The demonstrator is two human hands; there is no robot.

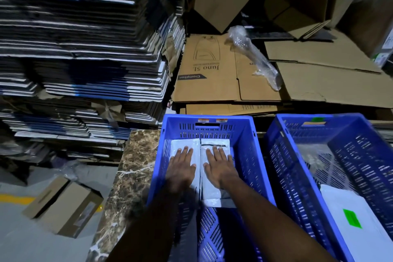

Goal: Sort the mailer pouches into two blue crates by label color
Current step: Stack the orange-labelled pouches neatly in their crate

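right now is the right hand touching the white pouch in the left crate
Touching. The head view shows the right hand lying flat, fingers spread, on the white pouch in the left crate.

White mailer pouches (214,155) flat inside left blue crate (248,144); green-labelled pouch (357,219) in right crate (276,140)

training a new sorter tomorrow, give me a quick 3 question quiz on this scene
1. True or false: both hands lie flat on white pouches in the left crate.
2. What colour is the label on the pouch in the right crate? A) orange B) green C) blue
3. Fill in: the left crate stands on a ___-patterned slab.

Key
1. True: the left hand and right hand rest with straight fingers on the left pouch and right pouch, side by side.
2. B, the green label.
3. Marble.
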